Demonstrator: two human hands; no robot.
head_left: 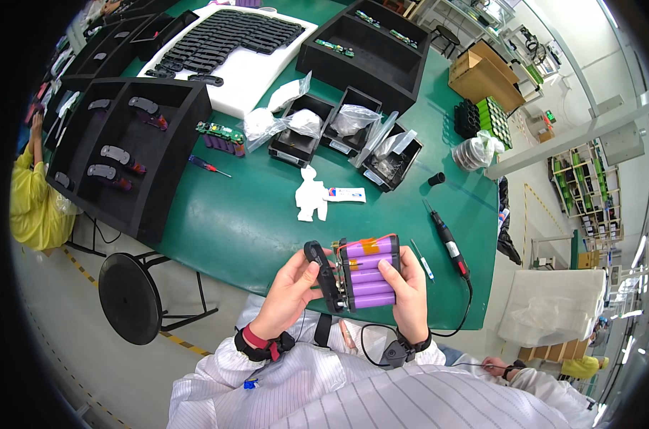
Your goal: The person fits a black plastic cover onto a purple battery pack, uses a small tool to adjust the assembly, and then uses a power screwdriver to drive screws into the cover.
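My left hand [287, 297] grips a long black plastic cover [324, 277], thumb on its face and fingers behind. My right hand [411, 294] holds a battery pack [371, 277] of several purple cells by its right side, thumb on top. Orange tape and a red wire show at the pack's far end. The cover stands along the pack's left edge, where a circuit board partly shows; I cannot tell whether the two are joined. Both are held over the near edge of the green table [253, 207]. Beyond them lie a white tube [346, 194] and a crumpled white cloth [311, 196].
An electric screwdriver [447, 239] with a cable and a thin tool [421, 259] lie right. A red-blue screwdriver [210, 166] and another pack [222, 138] lie left. Parts bins [301, 150], black trays [153, 207] and white foam [228, 101] with black covers stand farther off. A stool [130, 299] stands left.
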